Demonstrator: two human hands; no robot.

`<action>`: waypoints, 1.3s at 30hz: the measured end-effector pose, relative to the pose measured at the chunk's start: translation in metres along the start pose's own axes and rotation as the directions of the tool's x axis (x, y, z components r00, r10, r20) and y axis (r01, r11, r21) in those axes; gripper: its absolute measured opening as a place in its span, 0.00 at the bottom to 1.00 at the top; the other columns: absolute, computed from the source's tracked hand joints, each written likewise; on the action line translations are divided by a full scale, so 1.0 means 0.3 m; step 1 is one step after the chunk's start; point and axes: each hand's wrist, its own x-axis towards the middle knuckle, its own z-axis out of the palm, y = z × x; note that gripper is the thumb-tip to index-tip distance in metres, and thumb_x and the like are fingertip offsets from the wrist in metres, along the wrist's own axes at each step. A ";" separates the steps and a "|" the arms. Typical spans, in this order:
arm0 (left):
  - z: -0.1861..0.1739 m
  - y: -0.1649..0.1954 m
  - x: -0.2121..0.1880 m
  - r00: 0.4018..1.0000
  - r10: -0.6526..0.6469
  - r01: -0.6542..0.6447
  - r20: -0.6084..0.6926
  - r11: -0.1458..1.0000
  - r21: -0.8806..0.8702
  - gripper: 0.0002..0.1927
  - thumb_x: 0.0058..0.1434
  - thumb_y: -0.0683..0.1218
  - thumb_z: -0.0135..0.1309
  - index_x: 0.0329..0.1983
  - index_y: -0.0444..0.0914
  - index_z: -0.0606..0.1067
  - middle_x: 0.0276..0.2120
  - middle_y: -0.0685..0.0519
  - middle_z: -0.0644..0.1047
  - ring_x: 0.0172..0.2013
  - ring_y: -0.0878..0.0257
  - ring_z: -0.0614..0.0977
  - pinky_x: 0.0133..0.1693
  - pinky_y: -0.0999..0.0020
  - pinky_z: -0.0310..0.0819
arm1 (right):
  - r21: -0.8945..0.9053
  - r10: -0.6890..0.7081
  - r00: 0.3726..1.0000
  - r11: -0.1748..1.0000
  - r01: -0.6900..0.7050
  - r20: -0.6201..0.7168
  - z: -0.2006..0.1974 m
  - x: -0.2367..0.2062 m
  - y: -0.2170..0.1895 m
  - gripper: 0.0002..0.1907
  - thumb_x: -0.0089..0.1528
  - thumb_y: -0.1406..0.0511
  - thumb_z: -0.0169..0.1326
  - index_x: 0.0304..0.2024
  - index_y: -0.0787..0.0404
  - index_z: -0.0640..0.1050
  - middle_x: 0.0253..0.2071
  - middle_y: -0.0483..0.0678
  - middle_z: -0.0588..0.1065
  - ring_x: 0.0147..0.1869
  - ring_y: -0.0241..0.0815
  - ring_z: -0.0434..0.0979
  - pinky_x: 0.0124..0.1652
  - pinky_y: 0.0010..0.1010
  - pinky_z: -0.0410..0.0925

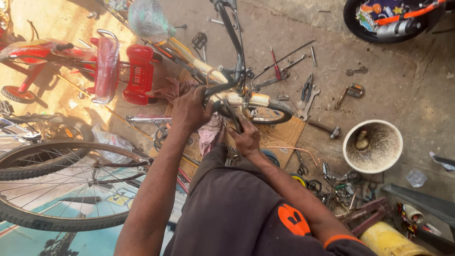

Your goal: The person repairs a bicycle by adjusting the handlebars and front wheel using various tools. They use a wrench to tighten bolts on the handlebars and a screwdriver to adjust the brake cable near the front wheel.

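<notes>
From up here I see my left hand (189, 111) wrapped tight around the dark curved metal bar of the upturned bicycle frame (227, 80); my right hand (246, 138) sits just beside it, fingers pinched on a thin dark rod-like tool (232, 114) that slants up toward the same bar — I cannot tell what its tip meets. The frame, black with cream tubing, lies right in front of my knees over a flattened sheet of brown cardboard (284, 132); a pinkish rag (208, 132) hangs between my two hands. A small black tyre (275, 111) shows just past my right hand; pliers and a spanner (307, 97) lie scattered on the concrete further out; a round white bowl caked with brown grime (372, 146) stands well to my right; a large spoked wheel (61, 185) lies to my left, with a red plastic tricycle (113, 66) beyond it.
</notes>
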 end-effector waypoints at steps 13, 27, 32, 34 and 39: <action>0.037 -0.033 -0.006 0.998 0.030 -0.029 -0.062 0.999 0.022 0.11 0.65 0.49 0.53 0.44 0.38 0.76 0.37 0.45 0.81 0.33 0.44 0.83 0.39 0.45 0.74 | -0.013 0.466 0.750 0.853 -0.522 0.469 -0.238 0.131 0.007 0.19 0.63 0.65 0.58 0.56 0.62 0.78 0.31 0.48 0.77 0.28 0.41 0.76 0.27 0.33 0.69; 0.032 -0.021 0.070 0.992 0.077 -0.074 -0.101 0.997 0.032 0.15 0.63 0.46 0.53 0.50 0.34 0.75 0.38 0.40 0.80 0.34 0.43 0.83 0.37 0.46 0.75 | -0.108 0.333 0.922 0.942 -0.317 0.196 -0.132 0.108 -0.132 0.33 0.59 0.64 0.66 0.66 0.64 0.72 0.54 0.57 0.78 0.55 0.51 0.80 0.54 0.39 0.71; 0.006 -0.048 0.047 0.994 0.048 -0.047 -0.102 0.999 0.011 0.10 0.65 0.47 0.54 0.44 0.37 0.76 0.36 0.42 0.80 0.36 0.42 0.83 0.38 0.45 0.74 | -0.334 0.489 0.787 0.864 -0.377 0.377 -0.222 0.186 -0.129 0.33 0.59 0.58 0.63 0.67 0.53 0.73 0.53 0.58 0.80 0.55 0.50 0.81 0.55 0.39 0.71; 0.005 -0.051 0.046 0.992 0.062 -0.061 -0.113 0.998 0.009 0.10 0.64 0.48 0.54 0.43 0.37 0.76 0.36 0.41 0.80 0.36 0.42 0.83 0.38 0.45 0.74 | -0.248 0.415 0.809 0.908 -0.338 0.416 -0.230 0.186 -0.099 0.34 0.58 0.58 0.64 0.66 0.57 0.73 0.55 0.59 0.79 0.56 0.50 0.81 0.56 0.39 0.71; 0.011 -0.049 0.048 0.996 0.036 -0.029 -0.079 0.996 0.087 0.12 0.65 0.50 0.55 0.43 0.37 0.77 0.34 0.40 0.79 0.33 0.42 0.82 0.37 0.46 0.75 | -0.114 0.379 0.804 0.922 -0.370 0.458 -0.197 0.101 -0.038 0.34 0.62 0.59 0.62 0.68 0.61 0.69 0.57 0.61 0.77 0.57 0.52 0.80 0.56 0.41 0.71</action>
